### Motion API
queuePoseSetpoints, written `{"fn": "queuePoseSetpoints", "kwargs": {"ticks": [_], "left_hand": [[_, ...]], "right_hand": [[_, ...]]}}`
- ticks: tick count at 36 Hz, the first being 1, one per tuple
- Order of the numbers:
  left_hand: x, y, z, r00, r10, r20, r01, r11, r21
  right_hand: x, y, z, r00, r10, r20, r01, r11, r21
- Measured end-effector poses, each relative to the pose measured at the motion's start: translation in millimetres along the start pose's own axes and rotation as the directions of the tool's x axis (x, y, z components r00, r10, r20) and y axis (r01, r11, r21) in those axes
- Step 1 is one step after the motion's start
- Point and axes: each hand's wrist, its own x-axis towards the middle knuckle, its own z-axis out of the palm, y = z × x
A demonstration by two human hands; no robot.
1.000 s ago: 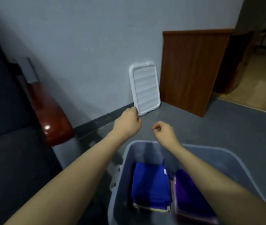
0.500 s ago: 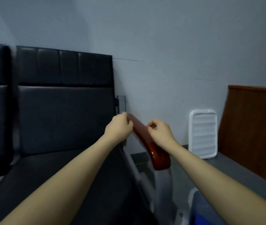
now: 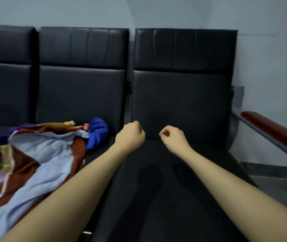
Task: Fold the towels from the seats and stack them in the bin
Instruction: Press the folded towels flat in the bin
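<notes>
Fists, both of them, are hanging in the air over the black padded seat (image 3: 165, 189) at the right end of the row. The left hand (image 3: 130, 135) is curling its fingers tight into the palm and gripping nothing; the right hand (image 3: 172, 137) is doing the same just beside it, thumb tucked against the curled fingers, nothing between them. A small gap is separating the two, and both bare forearms are reaching in from the bottom edge.

Over on the neighbouring seat (image 3: 79, 91), to the left, the pile of unfolded towels (image 3: 34, 158) is lying in a loose heap: a pale blue towel (image 3: 46, 154) is sprawling across the top, a brown towel with a light trim (image 3: 16, 173) is showing beneath it, a bright blue towel (image 3: 98, 131) is bunching up at the back near the seat gap, and something purple is poking out at the far left. Neither hand is touching the heap. At the right, a reddish-brown wooden armrest (image 3: 275, 130) is sloping along the grey wall (image 3: 270, 58).
</notes>
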Motion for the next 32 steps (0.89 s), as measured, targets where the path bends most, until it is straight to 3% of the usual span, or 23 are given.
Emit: {"fn": "queuePoseSetpoints", "kwargs": {"ticks": [9, 18, 24, 27, 32], "left_hand": [[-4.2, -115.6, -25.6, 0.986, -0.143, -0.089, 0.150, 0.986, 0.076], [17.3, -201.7, -23.6, 0.969, -0.243, -0.038, 0.246, 0.957, 0.157], [37.0, -245.1, 4.0, 0.965, -0.259, -0.036, 0.260, 0.937, 0.234], [43.7, -253.9, 10.5, 0.976, -0.217, -0.038, 0.218, 0.929, 0.300], [50.4, -256.5, 15.4, 0.987, -0.148, -0.057, 0.159, 0.936, 0.315]], "right_hand": [[23.0, -62.6, 119.7, 0.976, -0.152, 0.156, 0.137, 0.985, 0.101], [58.1, -84.9, 208.8, 0.914, -0.241, 0.326, 0.215, 0.970, 0.113], [85.4, -73.1, 253.6, 0.864, -0.234, 0.446, 0.272, 0.962, -0.020], [92.5, -68.3, 265.1, 0.834, -0.231, 0.501, 0.358, 0.918, -0.171], [92.2, -63.3, 277.7, 0.840, -0.299, 0.452, 0.431, 0.874, -0.223]]}}
